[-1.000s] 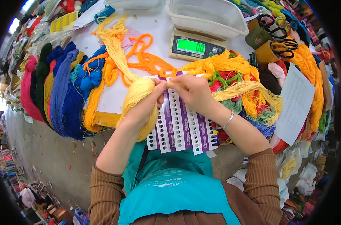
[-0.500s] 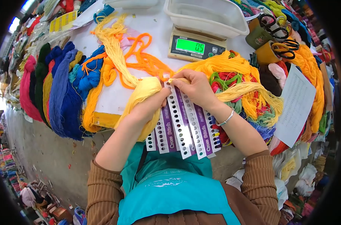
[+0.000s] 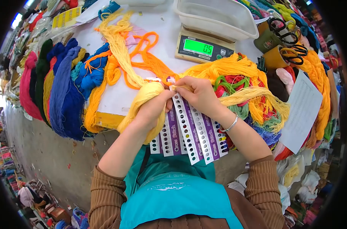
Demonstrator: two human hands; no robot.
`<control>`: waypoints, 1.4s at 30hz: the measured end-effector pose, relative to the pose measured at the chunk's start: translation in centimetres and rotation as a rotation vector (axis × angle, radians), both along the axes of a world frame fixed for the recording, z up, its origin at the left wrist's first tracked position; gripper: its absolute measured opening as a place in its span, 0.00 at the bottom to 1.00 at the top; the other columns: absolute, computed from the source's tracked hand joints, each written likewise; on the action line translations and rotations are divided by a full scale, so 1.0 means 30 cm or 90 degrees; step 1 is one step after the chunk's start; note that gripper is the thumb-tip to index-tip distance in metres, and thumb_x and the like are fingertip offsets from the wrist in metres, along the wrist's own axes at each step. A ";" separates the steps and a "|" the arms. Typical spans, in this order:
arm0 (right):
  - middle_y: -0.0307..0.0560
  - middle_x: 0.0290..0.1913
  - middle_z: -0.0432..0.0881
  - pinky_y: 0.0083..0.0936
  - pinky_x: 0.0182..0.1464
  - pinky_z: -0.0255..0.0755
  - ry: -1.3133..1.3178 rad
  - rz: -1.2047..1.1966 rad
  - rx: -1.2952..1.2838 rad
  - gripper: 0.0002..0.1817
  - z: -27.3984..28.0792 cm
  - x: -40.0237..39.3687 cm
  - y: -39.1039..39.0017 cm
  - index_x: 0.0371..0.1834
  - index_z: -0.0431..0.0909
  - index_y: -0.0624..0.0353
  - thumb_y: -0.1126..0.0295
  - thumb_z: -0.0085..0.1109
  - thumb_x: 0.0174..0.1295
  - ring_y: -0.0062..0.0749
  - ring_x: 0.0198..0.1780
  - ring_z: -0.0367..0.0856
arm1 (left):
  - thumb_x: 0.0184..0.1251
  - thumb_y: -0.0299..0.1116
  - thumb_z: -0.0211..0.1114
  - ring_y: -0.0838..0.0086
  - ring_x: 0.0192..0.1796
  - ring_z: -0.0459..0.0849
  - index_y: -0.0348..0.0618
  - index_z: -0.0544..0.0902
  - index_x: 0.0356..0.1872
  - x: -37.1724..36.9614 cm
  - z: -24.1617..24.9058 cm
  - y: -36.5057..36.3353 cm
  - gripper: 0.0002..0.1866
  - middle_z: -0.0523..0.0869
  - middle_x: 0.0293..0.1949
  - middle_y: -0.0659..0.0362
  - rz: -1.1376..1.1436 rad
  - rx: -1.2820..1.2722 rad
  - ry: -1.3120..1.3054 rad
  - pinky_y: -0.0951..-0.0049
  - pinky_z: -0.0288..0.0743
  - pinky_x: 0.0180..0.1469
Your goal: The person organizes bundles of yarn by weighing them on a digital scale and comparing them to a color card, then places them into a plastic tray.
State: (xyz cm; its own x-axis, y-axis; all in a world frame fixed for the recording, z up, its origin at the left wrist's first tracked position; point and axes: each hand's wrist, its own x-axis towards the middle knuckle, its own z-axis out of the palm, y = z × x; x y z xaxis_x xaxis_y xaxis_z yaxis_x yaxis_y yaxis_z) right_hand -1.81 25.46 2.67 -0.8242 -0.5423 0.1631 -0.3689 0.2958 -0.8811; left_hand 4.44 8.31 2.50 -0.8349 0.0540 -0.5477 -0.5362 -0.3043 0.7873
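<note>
My left hand (image 3: 153, 110) is closed round a pale yellow skein of embroidery floss (image 3: 146, 96), which drapes over the wrist. At the top of a white punched thread card (image 3: 184, 128), my right hand (image 3: 199, 94) pinches the end of some yellow strands with thumb and forefinger. Both hands meet at this card's top hole. Several more cards with purple "Cross Stitch" strips (image 3: 174, 131) hang fanned out over the table's front edge. A long pale yellow hank (image 3: 123, 61) stretches away behind the left hand, beside an orange hank (image 3: 152, 61).
A digital scale (image 3: 204, 47) reading 0.5 carries a white plastic tray (image 3: 219, 23). Dark-handled scissors (image 3: 293, 53) stand in cups at the right, near a printed sheet (image 3: 301, 110). Blue skeins (image 3: 62, 95) hang at the left; tangled multicoloured thread (image 3: 242, 87) lies right of my hands.
The view has shifted slightly, so the scale and tray appear further right and lower. Both hands stay at the card's top, with the same yellow floss held.
</note>
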 end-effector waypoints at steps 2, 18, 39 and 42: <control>0.42 0.25 0.83 0.18 0.33 0.72 -0.020 0.003 0.021 0.08 0.021 0.003 0.001 0.43 0.84 0.64 0.73 0.64 0.65 0.16 0.29 0.78 | 0.73 0.37 0.60 0.83 0.24 0.70 0.47 0.77 0.30 -0.007 0.016 0.002 0.10 0.75 0.21 0.67 0.032 0.042 -0.018 0.81 0.62 0.27; 0.52 0.26 0.81 0.28 0.33 0.75 0.129 -0.020 0.039 0.05 0.017 0.006 -0.019 0.39 0.79 0.62 0.74 0.61 0.63 0.35 0.28 0.82 | 0.77 0.35 0.58 0.86 0.28 0.73 0.45 0.79 0.43 0.011 -0.015 0.025 0.06 0.76 0.27 0.67 -0.044 -0.428 0.341 0.81 0.68 0.32; 0.37 0.31 0.78 0.19 0.39 0.71 -0.110 0.026 0.019 0.06 0.079 -0.031 0.011 0.37 0.76 0.62 0.72 0.63 0.64 0.17 0.35 0.75 | 0.75 0.39 0.62 0.79 0.33 0.86 0.43 0.76 0.45 -0.040 0.021 -0.045 0.11 0.83 0.35 0.60 -0.089 0.057 0.065 0.83 0.75 0.30; 0.35 0.31 0.78 0.18 0.38 0.71 -0.167 0.037 0.024 0.06 0.066 -0.045 0.019 0.37 0.76 0.62 0.72 0.62 0.65 0.15 0.35 0.74 | 0.75 0.40 0.61 0.81 0.30 0.84 0.41 0.78 0.43 -0.049 0.029 -0.041 0.11 0.84 0.33 0.60 -0.118 0.032 0.035 0.83 0.74 0.29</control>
